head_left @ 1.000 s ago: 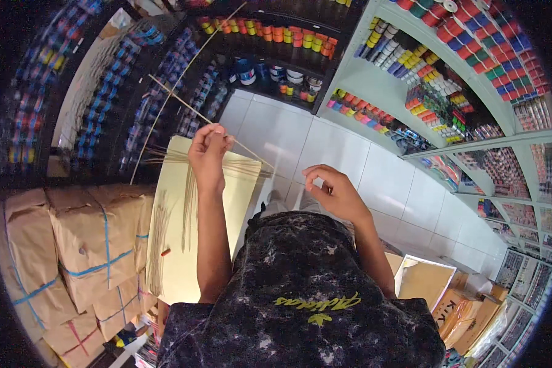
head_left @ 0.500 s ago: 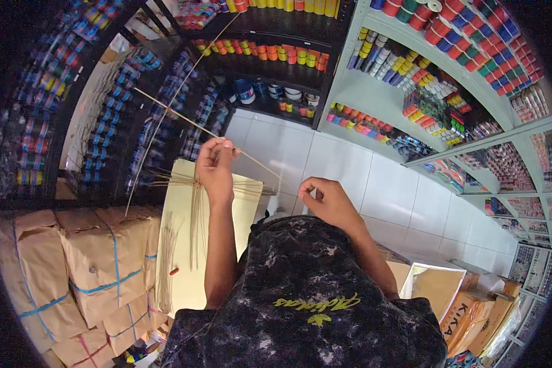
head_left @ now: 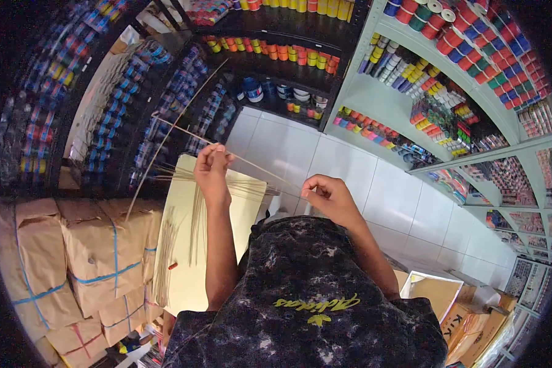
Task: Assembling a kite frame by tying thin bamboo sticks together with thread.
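My left hand (head_left: pixel 213 175) pinches a thin tan stick (head_left: pixel 257 167) over the pale yellow board. The stick slants from the upper left down to my right hand (head_left: pixel 330 199), whose closed thumb and fingers grip its lower right end. A longer, slightly bowed tan strip (head_left: pixel 148 170) crosses the stick's upper left part; whether the two are joined there, I cannot tell. Beneath my left hand, several thin tan strips (head_left: pixel 195 236) lie crossed on the yellow board (head_left: pixel 227 205). More strips (head_left: pixel 167 257) lie along the board's left side, near a small red piece (head_left: pixel 173 266).
Brown paper parcels (head_left: pixel 98 245) tied with blue cord are stacked at the left. Dark shelves (head_left: pixel 270 40) with spools stand ahead, grey-green shelves (head_left: pixel 365 98) to the right. White tiles (head_left: pixel 343 162) cover the floor. Cardboard boxes (head_left: pixel 466 331) sit at the lower right.
My right hand has closed on the stick's lower right end, which was just short of it before. The stick's upper left end and the crossing strip have swung downward in view.
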Motion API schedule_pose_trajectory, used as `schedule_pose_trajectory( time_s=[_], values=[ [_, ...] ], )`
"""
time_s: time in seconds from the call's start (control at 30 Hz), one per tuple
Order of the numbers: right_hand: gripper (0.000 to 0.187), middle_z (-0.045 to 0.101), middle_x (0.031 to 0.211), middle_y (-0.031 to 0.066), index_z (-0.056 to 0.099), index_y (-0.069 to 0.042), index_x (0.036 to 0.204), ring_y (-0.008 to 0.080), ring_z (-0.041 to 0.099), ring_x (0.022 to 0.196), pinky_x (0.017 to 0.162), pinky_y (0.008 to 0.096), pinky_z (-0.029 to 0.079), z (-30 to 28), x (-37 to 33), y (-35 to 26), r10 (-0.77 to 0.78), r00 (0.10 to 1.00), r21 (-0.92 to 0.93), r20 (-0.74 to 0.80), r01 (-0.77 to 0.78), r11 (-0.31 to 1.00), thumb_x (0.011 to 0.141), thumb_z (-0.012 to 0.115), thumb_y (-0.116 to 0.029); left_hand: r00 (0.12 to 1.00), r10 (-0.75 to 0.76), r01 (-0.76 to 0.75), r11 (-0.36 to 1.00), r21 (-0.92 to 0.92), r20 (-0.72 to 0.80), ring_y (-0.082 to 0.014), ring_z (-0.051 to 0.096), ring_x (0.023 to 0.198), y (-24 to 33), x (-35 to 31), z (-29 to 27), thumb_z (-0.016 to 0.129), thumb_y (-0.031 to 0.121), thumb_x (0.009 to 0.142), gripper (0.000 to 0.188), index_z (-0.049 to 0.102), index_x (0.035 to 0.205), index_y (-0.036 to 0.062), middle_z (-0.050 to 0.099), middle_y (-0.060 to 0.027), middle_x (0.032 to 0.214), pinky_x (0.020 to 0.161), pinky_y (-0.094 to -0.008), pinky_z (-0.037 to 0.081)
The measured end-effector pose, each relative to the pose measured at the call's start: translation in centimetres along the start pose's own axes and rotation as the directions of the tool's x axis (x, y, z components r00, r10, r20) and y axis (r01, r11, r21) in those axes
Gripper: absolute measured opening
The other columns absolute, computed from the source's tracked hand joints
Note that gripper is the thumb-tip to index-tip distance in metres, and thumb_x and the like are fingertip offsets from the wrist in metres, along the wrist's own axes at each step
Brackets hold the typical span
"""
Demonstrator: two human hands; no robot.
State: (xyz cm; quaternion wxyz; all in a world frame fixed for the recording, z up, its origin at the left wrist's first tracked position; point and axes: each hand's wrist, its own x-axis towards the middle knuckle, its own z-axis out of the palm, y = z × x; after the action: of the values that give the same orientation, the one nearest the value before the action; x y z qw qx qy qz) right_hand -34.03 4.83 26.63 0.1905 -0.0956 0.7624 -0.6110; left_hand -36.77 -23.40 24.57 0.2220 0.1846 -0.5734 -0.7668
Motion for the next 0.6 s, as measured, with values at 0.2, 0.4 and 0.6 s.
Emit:
schedule_pose_trajectory(
  time_s=[0.2,0.4,0.6],
  values=[
    [0.006,0.064,0.080,-0.0075,0.068,-0.003,0.093,-0.0018,0.047,0.064,0.057,0.0185,0.036,-0.4,-0.7,-1.3,-0.040,0.995,0.217,0.086,0.020,0.976,0.094,0.070,-0.008,0.997,-0.073,0.074,0.997,0.014,-0.037,-0.0115,0.062,0.075,0.4,-2.5,-2.1,0.068,0.013,0.097,0.013,0.064,0.104,0.0034,0.066,-0.0030,0.090,0.071,-0.0266,0.054],
    [0.005,0.065,0.080,-0.0062,0.068,-0.003,0.093,-0.0013,0.047,0.066,0.058,0.0183,0.037,-0.3,-1.9,-3.0,-0.124,0.983,0.227,0.134,0.091,0.970,0.094,0.068,-0.007,0.983,-0.129,0.134,0.990,0.031,-0.128,-0.0108,0.058,0.068,1.2,-6.6,-4.0,0.068,0.022,0.098,0.017,0.064,0.098,0.0048,0.063,-0.0013,0.080,0.070,-0.0258,0.051],
    [0.004,0.062,0.078,-0.0070,0.068,-0.003,0.092,-0.0005,0.044,0.064,0.056,0.0199,0.035,0.2,-2.4,-3.0,-0.141,0.979,0.161,0.149,0.117,0.980,0.093,0.068,-0.006,0.996,-0.034,0.076,0.825,0.560,-0.085,-0.0070,0.052,0.068,3.4,-8.5,-5.8,0.068,0.024,0.098,0.029,0.064,0.078,0.0035,0.063,-0.0019,0.073,0.068,-0.0235,0.043]
  ],
)
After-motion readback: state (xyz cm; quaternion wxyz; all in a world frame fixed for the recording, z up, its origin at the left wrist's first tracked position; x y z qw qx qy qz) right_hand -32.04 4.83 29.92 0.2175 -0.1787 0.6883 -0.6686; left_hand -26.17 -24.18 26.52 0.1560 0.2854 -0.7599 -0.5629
